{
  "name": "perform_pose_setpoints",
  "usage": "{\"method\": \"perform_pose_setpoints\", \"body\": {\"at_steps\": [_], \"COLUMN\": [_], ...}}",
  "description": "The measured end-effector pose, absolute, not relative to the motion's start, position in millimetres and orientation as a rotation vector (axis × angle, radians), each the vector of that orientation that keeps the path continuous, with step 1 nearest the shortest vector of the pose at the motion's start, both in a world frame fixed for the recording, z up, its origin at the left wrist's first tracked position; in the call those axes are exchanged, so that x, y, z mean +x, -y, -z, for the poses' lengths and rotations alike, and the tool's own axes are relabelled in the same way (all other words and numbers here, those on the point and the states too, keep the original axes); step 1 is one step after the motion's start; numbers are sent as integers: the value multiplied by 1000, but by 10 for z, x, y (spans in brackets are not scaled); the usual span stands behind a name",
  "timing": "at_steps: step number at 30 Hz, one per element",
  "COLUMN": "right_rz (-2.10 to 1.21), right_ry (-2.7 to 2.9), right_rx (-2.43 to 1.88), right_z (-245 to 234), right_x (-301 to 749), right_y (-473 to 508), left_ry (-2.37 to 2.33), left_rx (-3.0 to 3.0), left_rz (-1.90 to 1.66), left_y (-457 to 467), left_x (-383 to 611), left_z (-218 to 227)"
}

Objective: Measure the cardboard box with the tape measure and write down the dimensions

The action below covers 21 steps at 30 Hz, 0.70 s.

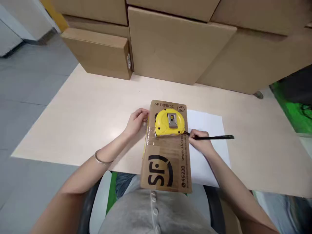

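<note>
A flat brown SF Express cardboard box [168, 162] lies on the table and juts over its near edge. A yellow tape measure [170, 123] rests on the box's far half. My left hand [135, 122] presses against the box's left edge, fingers curled at the side. My right hand [200, 141] grips a black pen [214, 137], with the pen tip at the box's right edge, just beside the tape measure. Under the box and my right hand lies a white sheet of paper [207, 126].
Large cardboard boxes [175, 45] are stacked along the table's far edge, a smaller one [99, 52] at the left. The pale table [85, 113] extends to both sides. Grey floor lies to the left; a green and black object [294, 100] sits at far right.
</note>
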State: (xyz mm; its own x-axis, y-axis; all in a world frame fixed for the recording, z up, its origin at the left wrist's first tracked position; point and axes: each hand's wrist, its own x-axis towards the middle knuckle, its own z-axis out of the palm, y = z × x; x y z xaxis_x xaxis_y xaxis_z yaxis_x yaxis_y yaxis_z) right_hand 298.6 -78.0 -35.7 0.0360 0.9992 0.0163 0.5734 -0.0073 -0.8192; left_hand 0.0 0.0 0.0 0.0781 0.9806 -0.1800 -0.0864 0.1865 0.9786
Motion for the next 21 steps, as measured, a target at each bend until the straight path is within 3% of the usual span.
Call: {"method": "perform_pose_setpoints", "body": {"at_steps": [14, 21], "right_rz": [-903, -840], "right_ry": [1602, 1641], "right_rx": [-1820, -2192], "right_z": [321, 99], "right_x": [3026, 3187], "right_y": [760, 761], "left_ry": [-1171, -1162], "left_rx": [1053, 1074], "left_rz": [-1066, -1055], "left_y": [-8, 4], "left_x": [-24, -36], "left_z": [90, 93]}}
